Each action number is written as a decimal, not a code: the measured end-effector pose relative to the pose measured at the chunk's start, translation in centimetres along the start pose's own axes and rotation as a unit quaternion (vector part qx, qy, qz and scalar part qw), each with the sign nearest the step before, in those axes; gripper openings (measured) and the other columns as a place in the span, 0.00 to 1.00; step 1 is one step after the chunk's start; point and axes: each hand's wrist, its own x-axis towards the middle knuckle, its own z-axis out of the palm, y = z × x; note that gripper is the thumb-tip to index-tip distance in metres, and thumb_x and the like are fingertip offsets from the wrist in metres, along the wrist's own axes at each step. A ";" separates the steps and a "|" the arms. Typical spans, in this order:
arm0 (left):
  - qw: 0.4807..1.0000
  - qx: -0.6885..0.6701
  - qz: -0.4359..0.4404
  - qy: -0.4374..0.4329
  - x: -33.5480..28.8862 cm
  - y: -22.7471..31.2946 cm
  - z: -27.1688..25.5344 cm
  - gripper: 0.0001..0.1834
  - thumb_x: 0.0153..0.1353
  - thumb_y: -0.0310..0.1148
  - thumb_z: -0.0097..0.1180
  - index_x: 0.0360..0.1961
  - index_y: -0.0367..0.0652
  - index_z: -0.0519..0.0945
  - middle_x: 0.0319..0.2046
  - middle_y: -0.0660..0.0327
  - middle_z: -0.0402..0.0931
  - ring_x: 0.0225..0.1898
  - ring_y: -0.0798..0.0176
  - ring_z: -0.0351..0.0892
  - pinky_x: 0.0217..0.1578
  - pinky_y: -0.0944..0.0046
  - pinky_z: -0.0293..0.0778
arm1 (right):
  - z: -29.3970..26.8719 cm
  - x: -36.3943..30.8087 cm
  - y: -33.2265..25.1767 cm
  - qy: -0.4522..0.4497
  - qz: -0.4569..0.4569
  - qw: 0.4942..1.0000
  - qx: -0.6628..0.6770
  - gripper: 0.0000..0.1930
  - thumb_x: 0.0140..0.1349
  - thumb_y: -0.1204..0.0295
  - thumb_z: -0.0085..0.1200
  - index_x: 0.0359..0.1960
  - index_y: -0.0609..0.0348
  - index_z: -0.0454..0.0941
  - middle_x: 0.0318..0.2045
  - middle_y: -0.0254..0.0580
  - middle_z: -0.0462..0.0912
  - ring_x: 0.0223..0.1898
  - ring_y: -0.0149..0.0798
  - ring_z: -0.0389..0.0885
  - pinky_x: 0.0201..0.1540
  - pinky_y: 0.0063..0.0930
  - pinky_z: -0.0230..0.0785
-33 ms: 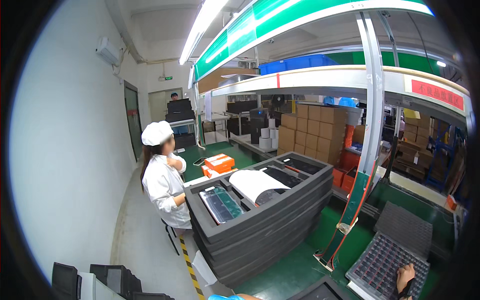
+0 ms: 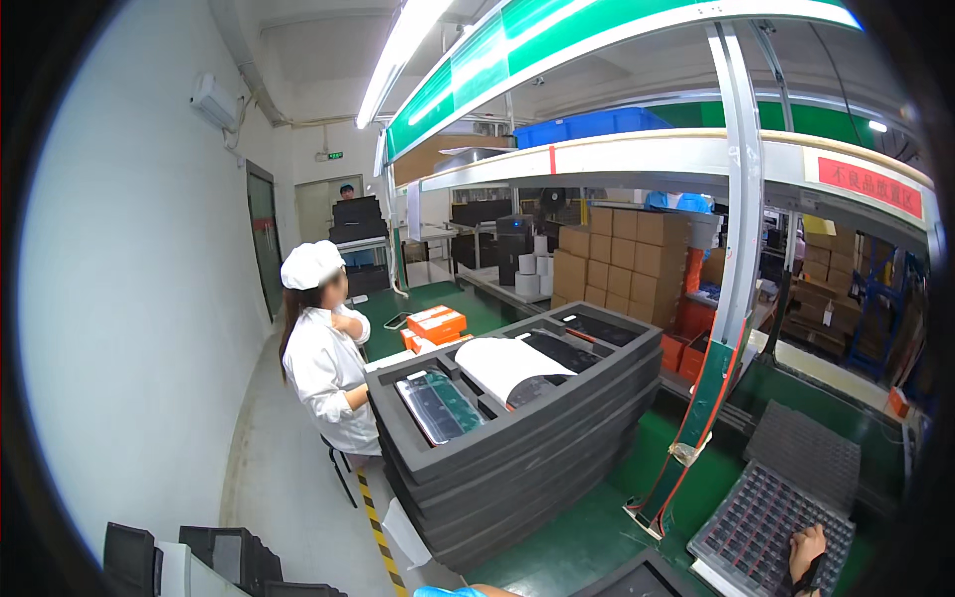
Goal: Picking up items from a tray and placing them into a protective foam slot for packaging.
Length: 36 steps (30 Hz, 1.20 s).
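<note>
At the lower right, my right hand [image 2: 808,546], with a black band at the wrist, rests over a clear tray [image 2: 718,538] divided into many small pockets holding dark parts. Its fingers are curled down to the pockets; what they hold, if anything, is too small to make out. A dark gridded sheet or lid [image 2: 804,450] lies against the tray's far side. Of my left hand [image 2: 491,591] only a sliver of skin shows at the lower edge, beside something blue; its fingers are hidden. Near it lies a black foam tray [image 2: 637,581], partly cut off by the frame.
A tall stack of black foam trays [image 2: 517,468] stands mid-bench, with flat panels and a white sheet [image 2: 497,366] on top. A metal post [image 2: 734,199] rises beside it. Beyond are orange boxes [image 2: 436,322] and a seated person in white [image 2: 323,368]. Cartons [image 2: 622,254] stand behind.
</note>
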 end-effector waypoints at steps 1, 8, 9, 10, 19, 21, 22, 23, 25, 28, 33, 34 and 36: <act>1.000 -0.002 0.005 0.003 0.0 0.0 0.1 0.26 0.57 0.54 0.63 0.53 0.53 0.79 0.45 0.63 0.77 0.41 0.52 0.75 0.32 0.54 0.76 | -0.5 0.0 -0.5 0.009 0.002 1.000 0.019 0.04 0.45 0.83 0.60 0.23 0.63 0.84 0.28 0.47 0.77 0.39 0.51 0.73 0.46 0.45 0.68; 1.000 -0.004 0.007 -0.001 0.0 -0.2 -0.3 0.28 0.59 0.57 0.61 0.55 0.54 0.78 0.46 0.63 0.77 0.41 0.52 0.75 0.33 0.54 0.76 | -0.6 1.1 -0.2 0.000 -0.018 0.999 0.045 0.03 0.49 0.85 0.58 0.25 0.65 0.83 0.27 0.49 0.77 0.37 0.54 0.74 0.48 0.44 0.69; 1.000 -0.004 0.008 -0.001 0.0 -0.3 -0.3 0.28 0.59 0.57 0.61 0.55 0.54 0.78 0.46 0.63 0.77 0.41 0.52 0.75 0.33 0.54 0.76 | -0.9 1.2 -0.3 0.006 0.008 0.999 0.036 0.03 0.49 0.84 0.58 0.25 0.66 0.83 0.28 0.50 0.77 0.37 0.54 0.74 0.49 0.44 0.68; 1.000 -0.005 0.007 -0.002 0.0 -0.3 -0.2 0.28 0.59 0.57 0.61 0.55 0.54 0.78 0.46 0.63 0.77 0.41 0.52 0.75 0.33 0.54 0.76 | -1.0 1.3 -0.4 0.013 0.034 0.999 0.027 0.03 0.50 0.84 0.58 0.25 0.66 0.83 0.28 0.50 0.76 0.37 0.54 0.74 0.50 0.44 0.68; 1.000 -0.002 0.011 0.007 -0.1 -0.3 -0.3 0.28 0.59 0.58 0.60 0.55 0.54 0.79 0.45 0.63 0.77 0.41 0.53 0.75 0.33 0.55 0.76 | -0.1 1.2 -0.3 0.015 0.039 0.999 0.029 0.03 0.51 0.84 0.58 0.27 0.68 0.83 0.29 0.50 0.76 0.39 0.53 0.74 0.47 0.43 0.68; 1.000 -0.001 0.011 0.007 -0.1 -0.3 -0.3 0.28 0.59 0.58 0.60 0.55 0.54 0.79 0.45 0.63 0.77 0.41 0.53 0.75 0.33 0.55 0.76 | -0.8 1.1 -0.8 0.010 0.046 0.998 0.044 0.03 0.50 0.84 0.59 0.27 0.68 0.83 0.29 0.50 0.77 0.39 0.52 0.74 0.47 0.43 0.68; 1.000 -0.003 0.009 0.008 -0.1 -0.2 -0.4 0.28 0.59 0.58 0.60 0.55 0.54 0.79 0.45 0.63 0.77 0.41 0.53 0.75 0.33 0.56 0.76 | -1.2 1.1 -1.1 0.005 0.053 0.997 0.059 0.03 0.50 0.84 0.60 0.27 0.68 0.83 0.30 0.50 0.77 0.38 0.52 0.74 0.46 0.43 0.69; 1.000 -0.006 0.008 0.009 -0.1 -0.2 -0.4 0.28 0.59 0.58 0.60 0.55 0.55 0.79 0.45 0.64 0.77 0.41 0.53 0.75 0.33 0.56 0.76 | -1.4 1.1 -1.3 0.005 0.053 0.997 0.059 0.03 0.50 0.84 0.60 0.27 0.68 0.83 0.30 0.50 0.77 0.38 0.52 0.74 0.46 0.43 0.69; 1.000 -0.005 0.008 0.009 -0.2 -0.4 -0.4 0.28 0.60 0.59 0.59 0.55 0.55 0.79 0.45 0.64 0.77 0.41 0.53 0.75 0.33 0.56 0.76 | -1.7 1.3 -1.5 -0.008 0.025 0.998 0.053 0.03 0.49 0.83 0.61 0.27 0.68 0.84 0.30 0.50 0.77 0.38 0.51 0.75 0.46 0.43 0.69; 1.000 -0.005 0.008 0.008 -0.1 -0.5 -0.2 0.27 0.60 0.59 0.59 0.54 0.55 0.79 0.45 0.64 0.77 0.41 0.53 0.75 0.32 0.56 0.76 | -1.2 1.2 -1.1 -0.016 0.032 0.998 0.057 0.04 0.48 0.82 0.62 0.27 0.67 0.84 0.30 0.49 0.78 0.38 0.51 0.75 0.46 0.42 0.69; 1.000 0.000 0.014 0.027 -0.1 -0.6 -0.4 0.26 0.60 0.57 0.60 0.53 0.55 0.80 0.45 0.64 0.78 0.41 0.53 0.75 0.33 0.56 0.76 | -0.9 2.5 0.8 -0.019 -0.007 0.998 0.053 0.03 0.46 0.82 0.62 0.24 0.63 0.83 0.29 0.48 0.78 0.37 0.53 0.75 0.44 0.43 0.68; 1.000 -0.001 0.012 0.016 0.2 -0.3 -0.5 0.24 0.61 0.56 0.61 0.52 0.54 0.80 0.44 0.64 0.78 0.41 0.53 0.75 0.33 0.55 0.76 | 0.0 2.6 2.0 0.050 -0.030 0.994 0.088 0.03 0.46 0.83 0.61 0.23 0.64 0.81 0.29 0.50 0.77 0.37 0.54 0.75 0.44 0.45 0.68; 1.000 0.005 0.009 0.010 0.3 -0.1 -0.8 0.23 0.61 0.54 0.61 0.51 0.54 0.81 0.44 0.64 0.78 0.41 0.53 0.75 0.33 0.55 0.76 | 1.6 2.9 3.2 0.087 -0.021 0.992 0.089 0.03 0.46 0.82 0.61 0.22 0.63 0.79 0.28 0.50 0.77 0.37 0.55 0.75 0.45 0.46 0.68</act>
